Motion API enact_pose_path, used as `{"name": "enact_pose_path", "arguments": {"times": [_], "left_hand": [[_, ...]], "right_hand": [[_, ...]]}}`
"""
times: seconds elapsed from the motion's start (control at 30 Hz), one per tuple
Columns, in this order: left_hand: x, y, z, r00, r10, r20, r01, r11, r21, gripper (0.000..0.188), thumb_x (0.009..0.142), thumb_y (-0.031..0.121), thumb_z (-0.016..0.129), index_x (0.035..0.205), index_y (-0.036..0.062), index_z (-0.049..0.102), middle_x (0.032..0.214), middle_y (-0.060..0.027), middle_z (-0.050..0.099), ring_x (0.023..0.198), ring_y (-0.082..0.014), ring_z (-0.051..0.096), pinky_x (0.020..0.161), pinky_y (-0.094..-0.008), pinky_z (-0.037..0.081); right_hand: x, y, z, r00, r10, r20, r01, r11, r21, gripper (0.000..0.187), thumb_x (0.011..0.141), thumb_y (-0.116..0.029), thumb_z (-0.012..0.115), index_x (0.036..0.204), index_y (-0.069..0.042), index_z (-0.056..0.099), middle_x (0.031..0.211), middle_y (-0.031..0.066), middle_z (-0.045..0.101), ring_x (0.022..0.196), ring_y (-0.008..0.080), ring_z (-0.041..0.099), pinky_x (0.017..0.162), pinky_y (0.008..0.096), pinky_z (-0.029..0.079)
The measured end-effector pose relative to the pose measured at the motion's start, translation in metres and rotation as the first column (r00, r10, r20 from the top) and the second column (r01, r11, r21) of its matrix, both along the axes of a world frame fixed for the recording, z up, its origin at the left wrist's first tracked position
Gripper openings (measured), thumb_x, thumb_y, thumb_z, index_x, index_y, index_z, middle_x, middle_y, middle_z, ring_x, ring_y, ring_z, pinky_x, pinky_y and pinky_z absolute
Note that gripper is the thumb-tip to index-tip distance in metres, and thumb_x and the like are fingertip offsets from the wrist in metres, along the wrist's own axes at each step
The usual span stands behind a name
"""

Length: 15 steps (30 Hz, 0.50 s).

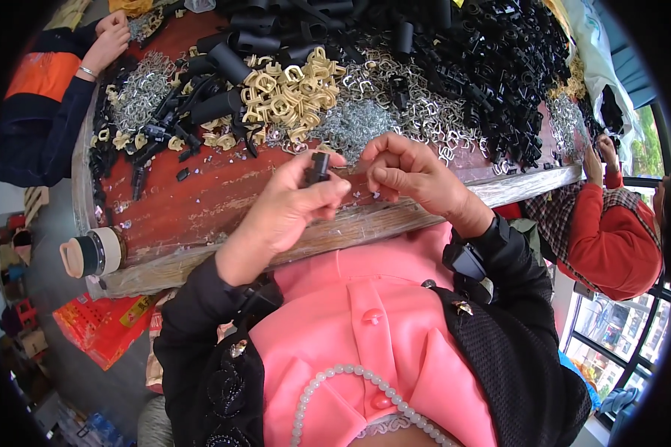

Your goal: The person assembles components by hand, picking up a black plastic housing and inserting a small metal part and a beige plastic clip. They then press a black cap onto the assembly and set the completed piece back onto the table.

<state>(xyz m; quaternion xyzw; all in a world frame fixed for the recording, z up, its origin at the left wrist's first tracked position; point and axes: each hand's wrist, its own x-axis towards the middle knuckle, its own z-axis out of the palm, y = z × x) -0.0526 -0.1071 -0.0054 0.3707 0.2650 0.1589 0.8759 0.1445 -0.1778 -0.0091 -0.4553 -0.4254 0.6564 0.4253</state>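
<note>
Between the thumb and fingers of my left hand point(287, 200) is a small black plastic part point(319, 167), blocky and held upright. My right hand point(419, 177) hovers just to its right, fingers curled and thumb close to the fingertips. Whether a tiny piece sits in that pinch I cannot make out. Beyond both hands lies a heap of thin silver springs point(356, 123). A pile of cream-coloured ring-shaped pieces point(287, 93) is at the far left of it, and bent silver metal clips point(440, 123) spread to the right.
A red worn tabletop point(179, 216) has a plastic-wrapped wooden edge point(156, 277) near me. Black plastic parts point(492, 67) are heaped at the far right, black tubes point(227, 63) at the far left. A cup point(101, 252) stands at the left corner. Other people work at left point(45, 112) and right point(611, 238).
</note>
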Motion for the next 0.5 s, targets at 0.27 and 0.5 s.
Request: {"name": "enact_pose_path", "arguments": {"times": [0.27,0.5], "left_hand": [[0.018,-0.009,-0.007,0.995,0.0,-0.103,0.049,0.88,0.472,0.013,0.081,0.009,0.055,0.091,0.0036,0.051,0.075,-0.0014,0.055,0.066,-0.0074,0.051,0.057,-0.0202,0.042],[0.019,-0.009,-0.013,0.991,0.058,-0.123,0.038,0.75,0.66,0.007,0.081,0.008,0.055,0.084,0.0019,0.052,0.071,-0.0025,0.057,0.065,-0.0063,0.053,0.058,-0.0194,0.043]], "right_hand": [[-0.004,-0.002,-0.003,0.995,0.015,-0.095,-0.016,1.0,-0.006,0.023,0.086,-0.013,0.049,0.104,-0.001,0.042,0.077,0.0035,0.055,0.062,0.0049,0.047,0.051,0.0163,0.037],[-0.01,-0.002,-0.005,0.989,0.001,-0.147,-0.006,0.999,-0.033,0.024,0.085,-0.013,0.049,0.104,0.0,0.042,0.077,0.0039,0.055,0.064,0.0056,0.049,0.051,0.0164,0.037]]}}
